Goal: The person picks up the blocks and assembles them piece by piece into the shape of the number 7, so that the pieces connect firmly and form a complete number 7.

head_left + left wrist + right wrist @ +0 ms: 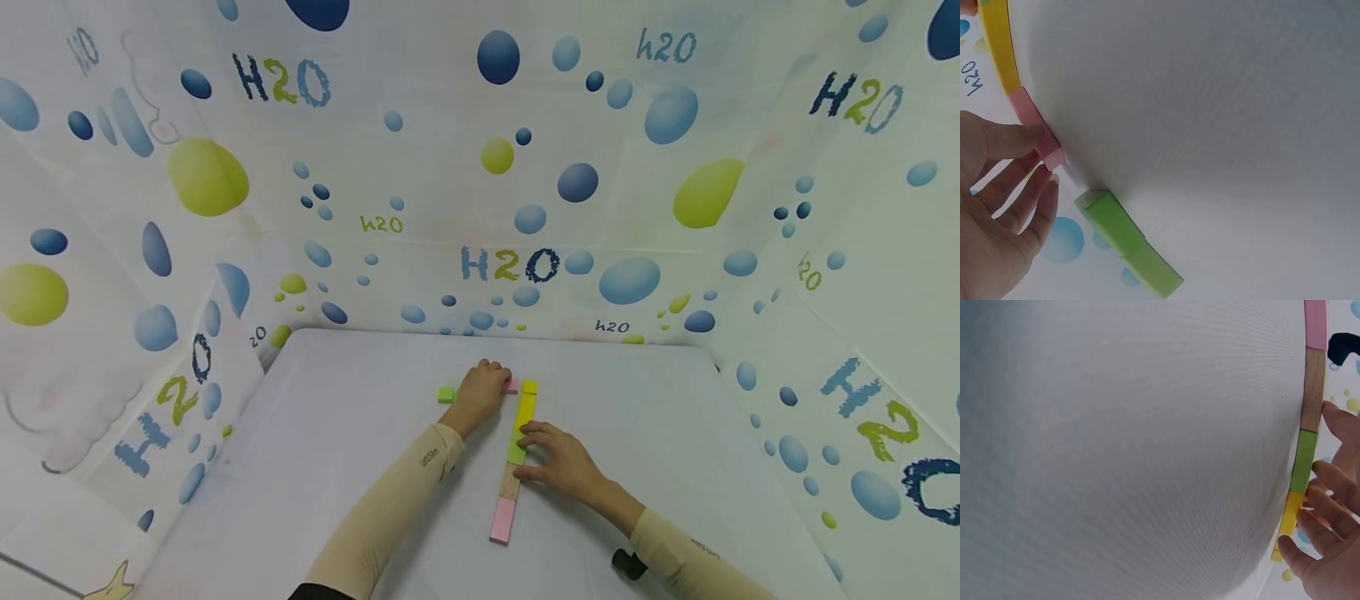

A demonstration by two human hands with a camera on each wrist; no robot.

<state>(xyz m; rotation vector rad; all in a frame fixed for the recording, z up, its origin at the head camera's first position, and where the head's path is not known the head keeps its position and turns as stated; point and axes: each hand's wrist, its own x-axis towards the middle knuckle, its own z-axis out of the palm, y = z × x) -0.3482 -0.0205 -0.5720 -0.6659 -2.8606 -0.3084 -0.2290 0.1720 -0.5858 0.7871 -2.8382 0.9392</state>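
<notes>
Between thumb and fingers, my left hand (480, 393) pinches a pink block (1030, 114) at the far part of the table. One end of that block meets a yellow block (999, 47) in the left wrist view. My right hand (562, 462) has its fingers spread along the right side of a straight row, fingertips right at the blocks. From near to far, this row has a pink block (502, 521), a plain wooden block (1313, 387), a green block (1304, 461) and yellow pieces (1290, 514).
Left of my left hand lie green blocks (1113, 219), set end to end. A small black object (628, 564) is beside my right forearm. The white tabletop (315, 433) is bordered by sheets (420, 167) printed with bubbles and H2O lettering.
</notes>
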